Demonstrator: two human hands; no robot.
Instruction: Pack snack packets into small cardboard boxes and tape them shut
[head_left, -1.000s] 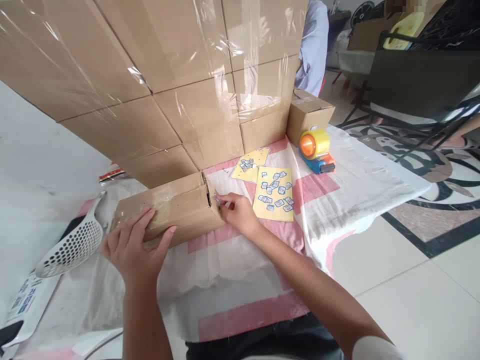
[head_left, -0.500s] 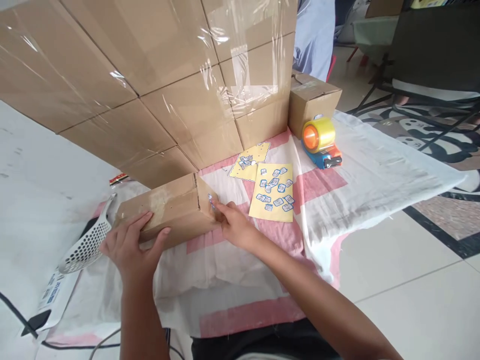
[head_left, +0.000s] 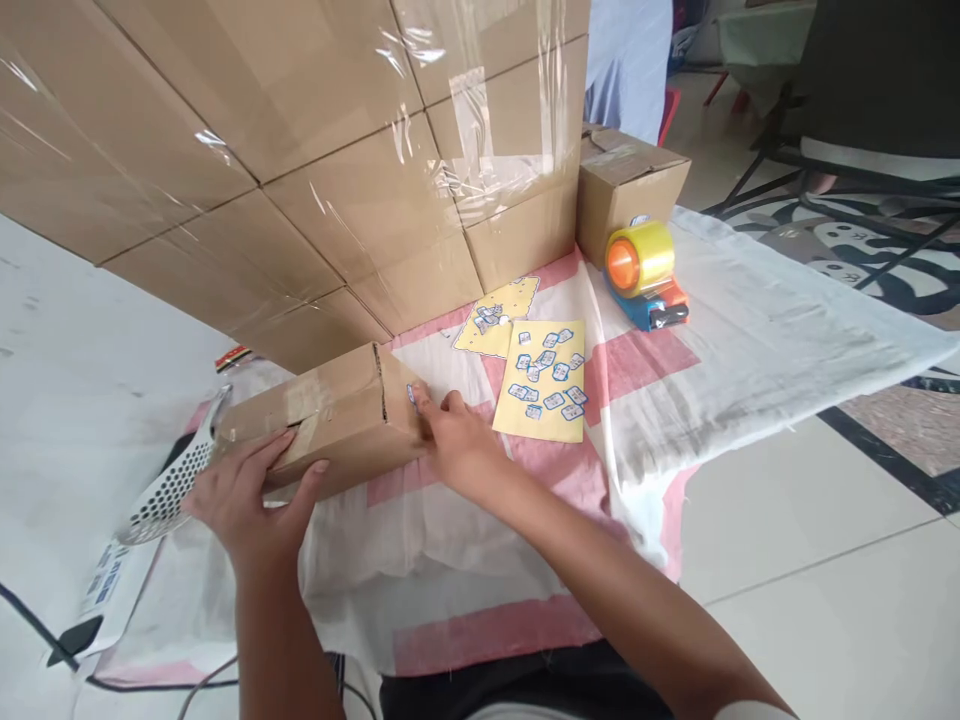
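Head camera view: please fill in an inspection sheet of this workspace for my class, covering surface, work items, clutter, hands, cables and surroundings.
Surface: white-and-pink cloth, wrinkled, hanging over the near edge.
Work items: long cardboard box with a small sticker on its right end; yellow sticker sheet to its right, a second yellow sheet just behind.
Clutter: tape dispenser right of the sheets; white perforated scoop at far left.
Hands: left hand spread over the box's top and near side; right hand touching the sticker.
Cables: black cable and a thinner cord, lower left.
Surroundings: film-covered carton stack behind; separate carton, dark chair and tiled floor on the right.
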